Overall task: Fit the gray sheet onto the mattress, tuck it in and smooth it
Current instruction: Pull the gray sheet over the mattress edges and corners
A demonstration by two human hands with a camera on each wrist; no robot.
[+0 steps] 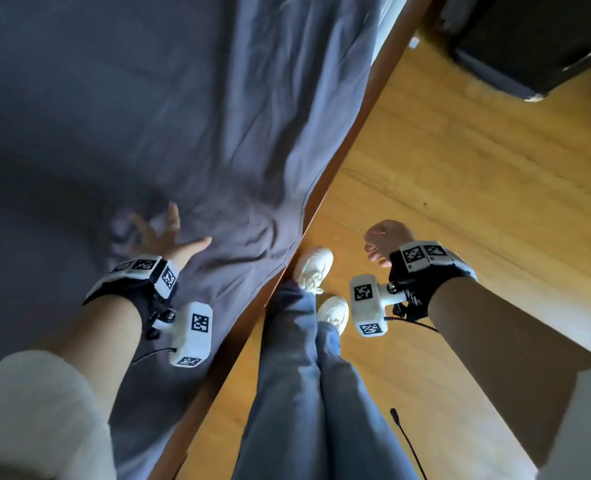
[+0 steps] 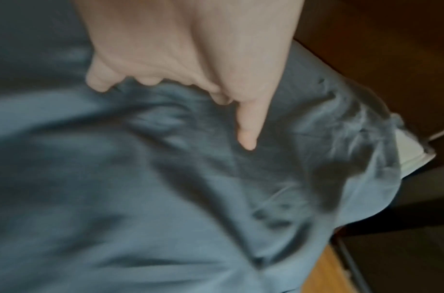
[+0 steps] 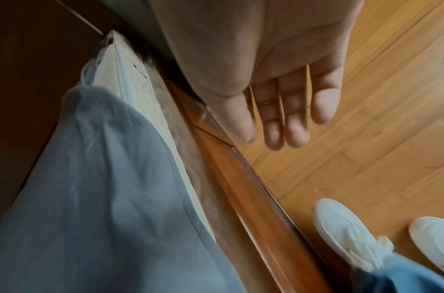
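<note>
A home bedroom: sheeted bed [image 1: 148, 116] in a wooden frame [image 3: 241, 198], wood-plank floor [image 1: 460, 202] beside the fingers.

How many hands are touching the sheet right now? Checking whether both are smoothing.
1. The left hand lies spread on the wrinkled gray sheet near the bed's edge. The right hand hangs over the wooden floor, holding nothing.

Wood floor [image 1: 460, 188] under my feet, yellow-brown planks, bright with light. Brown wooden bed frame [image 1: 325, 188] runs slantwise beside my legs. Big dark box-like furniture [image 1: 536, 39] stands on floor far off, top right. Thin black cord [image 1: 408, 441] lies on floor near me. Dark brown wood [image 3: 28, 59] past bed end.
</note>
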